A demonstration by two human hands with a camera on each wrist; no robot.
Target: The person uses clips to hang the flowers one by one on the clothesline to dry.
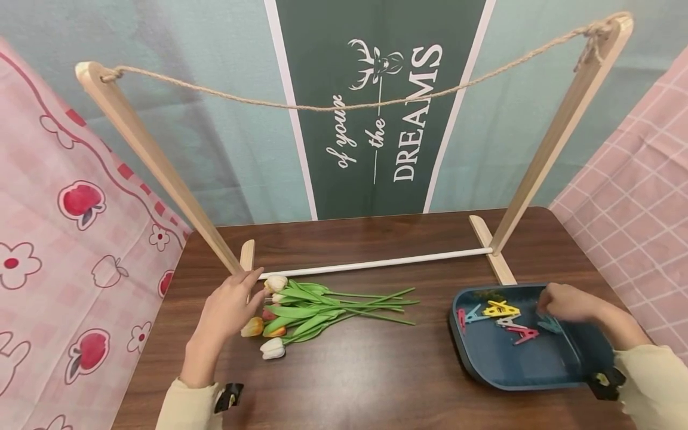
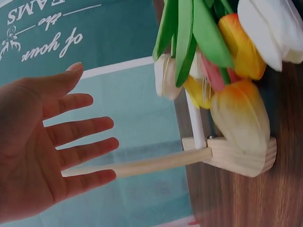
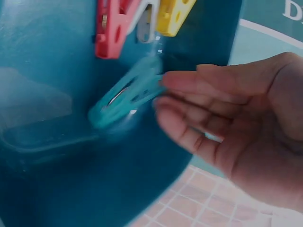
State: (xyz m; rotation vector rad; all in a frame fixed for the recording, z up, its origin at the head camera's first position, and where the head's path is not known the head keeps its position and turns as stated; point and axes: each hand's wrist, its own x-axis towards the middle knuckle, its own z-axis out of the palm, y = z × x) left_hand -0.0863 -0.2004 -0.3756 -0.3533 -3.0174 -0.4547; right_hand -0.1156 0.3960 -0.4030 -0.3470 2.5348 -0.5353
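My right hand (image 1: pixel 571 306) reaches down into a dark blue tray (image 1: pixel 516 376), its fingertips pinching one end of a teal clothespin (image 3: pixel 125 94). That clothespin is blurred in the right wrist view. Near it in the tray lie several others, among them a yellow clothespin (image 1: pixel 501 309), a white clothespin (image 1: pixel 507 322) and a pink clothespin (image 1: pixel 521 334). On the left, my left hand (image 2: pixel 38 146) holds nothing, its fingers spread and straight. It hovers beside the blossoms of a bunch of artificial tulips (image 1: pixel 314 310), with white, yellow-orange and pink heads and green stems, lying on the table.
A wooden frame stands on the brown table (image 1: pixel 349 382), its left post (image 1: pixel 161 173) and right post (image 1: pixel 559 131) joined by a sagging twine rope (image 1: pixel 317 108). Low between the posts runs a white rod (image 1: pixel 376 264). Behind hangs a green and teal curtain (image 1: pixel 387 197).
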